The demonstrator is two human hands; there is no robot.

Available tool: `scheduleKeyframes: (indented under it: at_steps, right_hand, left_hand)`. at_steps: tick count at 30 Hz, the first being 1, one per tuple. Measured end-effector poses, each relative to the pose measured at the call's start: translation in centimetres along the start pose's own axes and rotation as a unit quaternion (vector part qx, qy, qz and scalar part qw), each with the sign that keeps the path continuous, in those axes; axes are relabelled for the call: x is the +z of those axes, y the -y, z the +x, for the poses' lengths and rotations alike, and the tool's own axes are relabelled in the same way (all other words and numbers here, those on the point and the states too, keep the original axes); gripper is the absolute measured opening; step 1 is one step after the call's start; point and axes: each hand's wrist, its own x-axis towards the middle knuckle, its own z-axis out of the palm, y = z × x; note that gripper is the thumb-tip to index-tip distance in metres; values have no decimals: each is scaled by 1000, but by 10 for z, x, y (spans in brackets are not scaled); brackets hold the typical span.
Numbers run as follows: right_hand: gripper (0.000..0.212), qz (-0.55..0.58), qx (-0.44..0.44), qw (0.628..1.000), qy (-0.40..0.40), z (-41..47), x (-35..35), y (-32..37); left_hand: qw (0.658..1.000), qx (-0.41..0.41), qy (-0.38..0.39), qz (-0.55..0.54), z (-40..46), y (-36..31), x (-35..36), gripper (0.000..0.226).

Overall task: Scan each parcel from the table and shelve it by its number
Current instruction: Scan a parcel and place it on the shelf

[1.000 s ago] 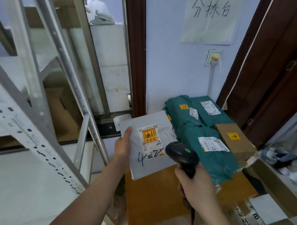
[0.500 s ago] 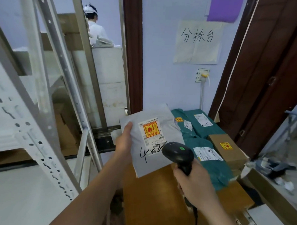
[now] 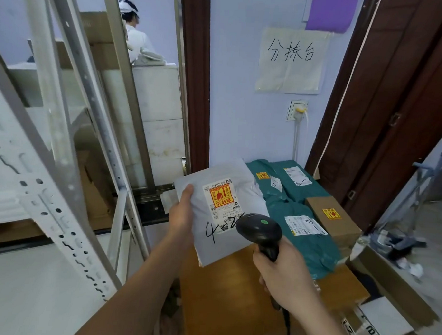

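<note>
My left hand (image 3: pixel 182 211) grips the left edge of a flat grey parcel (image 3: pixel 211 248) held above the brown table (image 3: pixel 229 307); its label carries an orange sticker and a handwritten "4-" number. My right hand (image 3: pixel 283 279) holds a black barcode scanner (image 3: pixel 260 231) by its handle, the scanner head right in front of the parcel's label. Teal parcels (image 3: pixel 310 244) and a small cardboard box (image 3: pixel 331 217) lie on the table behind.
A grey metal shelf rack (image 3: pixel 62 185) stands close on the left. A person in white stands beyond the doorway (image 3: pixel 134 37). Dark wooden doors (image 3: pixel 395 99) are on the right, with open cartons (image 3: pixel 387 288) below them.
My left hand has lifted the grey parcel off the pile and towards me. The scanner stays in front of the label. My view has tilted up.
</note>
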Motion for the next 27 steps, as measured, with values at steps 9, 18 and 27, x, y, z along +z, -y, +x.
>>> scheduleKeyframes:
  at_steps: [9,18,27]
  right_hand:
    - [10,-38,5,999,18,-19,12,11]
    - [9,-53,-10,998,21,-44,14,3]
    - [11,-38,-83,988,127,-74,-14,-28]
  left_hand:
    - [1000,1,2,1,-7,0,-19,50]
    - [1000,-3,-22,-4,-35,19,-41,61]
    - [994,31,-101,-42,-111,57,-64,88]
